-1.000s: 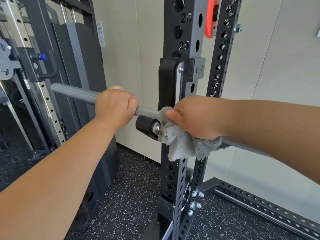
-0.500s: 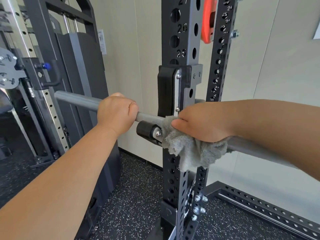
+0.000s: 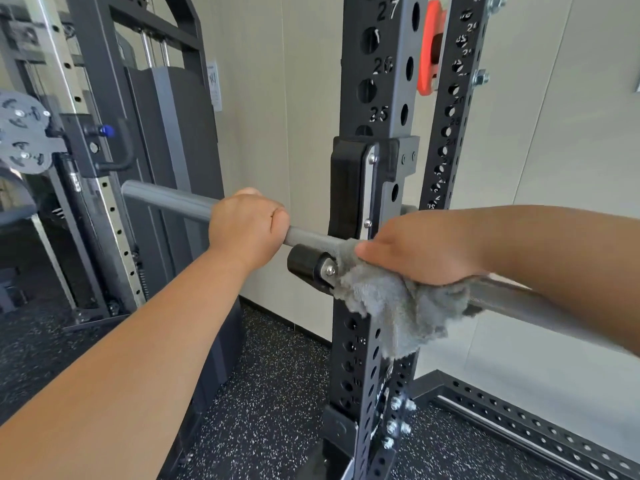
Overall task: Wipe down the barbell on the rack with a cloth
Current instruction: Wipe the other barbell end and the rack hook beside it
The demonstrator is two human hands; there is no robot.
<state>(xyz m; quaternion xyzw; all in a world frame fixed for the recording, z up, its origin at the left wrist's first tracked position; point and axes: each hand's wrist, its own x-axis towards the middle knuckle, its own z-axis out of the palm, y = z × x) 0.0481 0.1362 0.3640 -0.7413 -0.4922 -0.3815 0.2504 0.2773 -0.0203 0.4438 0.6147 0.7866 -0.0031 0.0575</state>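
Observation:
A grey barbell lies across the black J-hook of the rack upright. My left hand grips the bar just left of the hook, fingers curled round it. My right hand holds a fluffy grey cloth wrapped over the bar right beside the upright, on its right side. The cloth hangs down below my fist and hides the bar there. The bare shaft runs on to the right under my forearm.
A black roller juts from the hook below the bar. A second perforated upright carries an orange piece. A cable machine stands at the left. A perforated base beam lies on the speckled floor at lower right.
The view has shifted so the rack sits lower in frame. Both hands keep their grips; the cloth hand stays by the upright, barely moved along the bar.

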